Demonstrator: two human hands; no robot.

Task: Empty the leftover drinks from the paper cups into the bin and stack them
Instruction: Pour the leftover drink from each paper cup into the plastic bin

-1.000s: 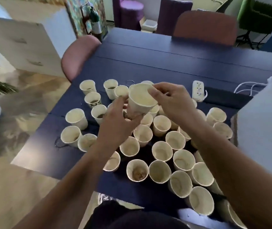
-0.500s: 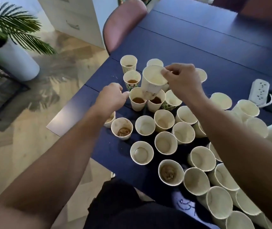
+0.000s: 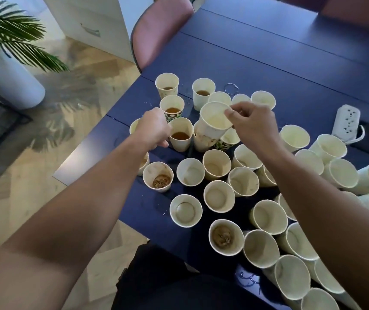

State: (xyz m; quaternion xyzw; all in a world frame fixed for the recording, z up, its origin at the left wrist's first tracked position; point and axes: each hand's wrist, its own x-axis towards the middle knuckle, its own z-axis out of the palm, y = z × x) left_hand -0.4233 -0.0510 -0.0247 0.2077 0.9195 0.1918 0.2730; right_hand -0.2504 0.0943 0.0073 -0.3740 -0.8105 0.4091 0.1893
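As the left hand (image 3: 154, 128) lets go of the stacked cup (image 3: 214, 121) and curls round a tea-filled cup (image 3: 180, 136) just beside it, the right hand (image 3: 249, 124) keeps pinching the stack's rim, freeing the next pour.

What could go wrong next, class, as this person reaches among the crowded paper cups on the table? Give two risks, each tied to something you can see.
1. The left hand closes on a cup of brown drink packed against other filled cups; lifting it could knock a neighbour over.

2. The right hand pinches only the rim of the raised cup; that thin grip might slip, dropping it onto the cups beneath.
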